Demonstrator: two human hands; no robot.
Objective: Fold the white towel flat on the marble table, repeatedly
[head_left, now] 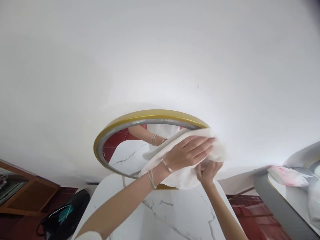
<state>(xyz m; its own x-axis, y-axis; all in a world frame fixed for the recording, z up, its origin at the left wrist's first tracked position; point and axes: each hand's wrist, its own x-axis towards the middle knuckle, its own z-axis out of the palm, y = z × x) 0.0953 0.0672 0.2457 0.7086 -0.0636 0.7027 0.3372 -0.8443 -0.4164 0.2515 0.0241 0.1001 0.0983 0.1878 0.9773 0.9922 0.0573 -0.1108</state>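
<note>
A round mirror (100, 146) with a gold frame stands upright against the wall, on a white marble-patterned table (165, 216). Over its right part lies a thin white cloth (175, 173), covering much of the glass and the right rim. My left hand (188, 151) presses flat on this cloth, fingers stretched out; bracelets circle its wrist. Just below, at the mirror's lower right edge, my right hand (210, 168) has its fingers curled around the cloth. Whether it also grips the frame is hidden. The glass reflects an arm and the tabletop.
A plain white wall (160, 60) rises behind the mirror. At the right, a pink-and-white packet (287, 176) lies on a grey-sided surface. A black bag (71, 213) and a wooden cabinet (30, 196) are on the left, over a red tiled floor (257, 213).
</note>
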